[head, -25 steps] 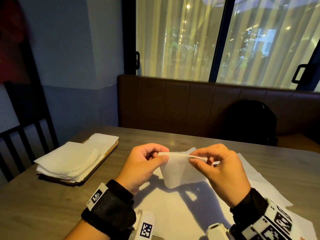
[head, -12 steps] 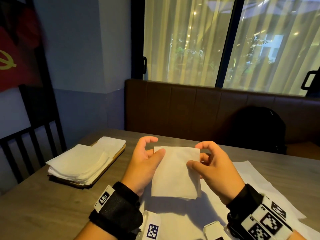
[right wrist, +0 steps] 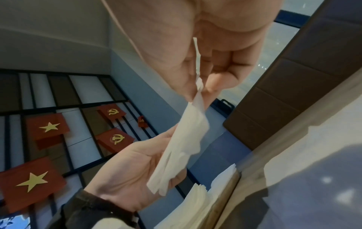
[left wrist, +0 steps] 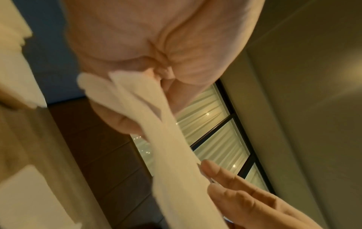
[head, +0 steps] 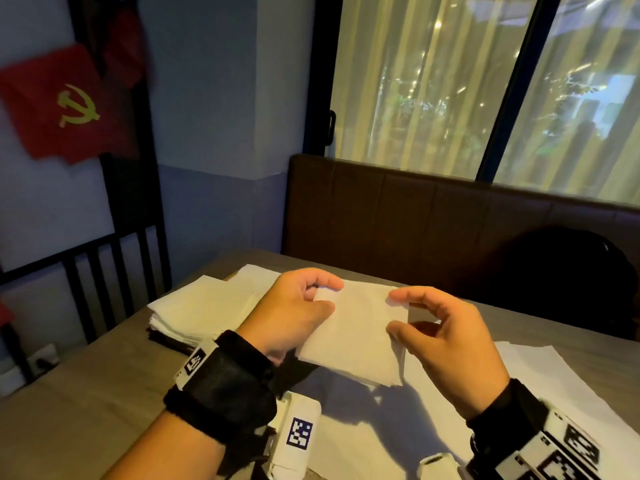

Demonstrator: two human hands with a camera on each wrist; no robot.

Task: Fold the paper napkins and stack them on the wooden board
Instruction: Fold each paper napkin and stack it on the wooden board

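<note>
My left hand and right hand pinch one folded napkin. Stack sits on board, 10 o'clock. Flat sheets at 4 o'clock look still unfolded.

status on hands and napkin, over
Left hand pinches folded napkin left edge, right hand right edge. Napkin held above table. Stack just left, no obstacle seen.

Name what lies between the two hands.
Only the folded napkin: the left hand pinches one edge, the right hand the other. The head view shows it.
</note>
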